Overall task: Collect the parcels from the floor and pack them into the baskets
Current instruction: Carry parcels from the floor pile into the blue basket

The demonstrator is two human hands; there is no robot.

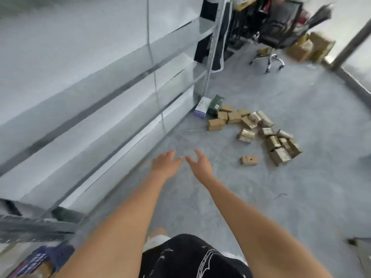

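Note:
Several small brown cardboard parcels (259, 129) lie scattered on the grey floor ahead and to the right. One single parcel (249, 160) lies apart, nearest to me. A white box (202, 107) and a dark green box (215, 105) lean by the shelf foot. My left hand (165, 164) and my right hand (199, 164) stretch out forward side by side over bare floor, fingers spread, holding nothing. Both hands are well short of the parcels. No basket shows clearly in this view.
Grey metal shelving (100, 101) runs along the left. A black office chair (279, 35) and larger cardboard boxes (313, 47) stand at the back. A blue-printed box (38, 261) sits at the bottom left. A metal post (349, 41) rises at the right.

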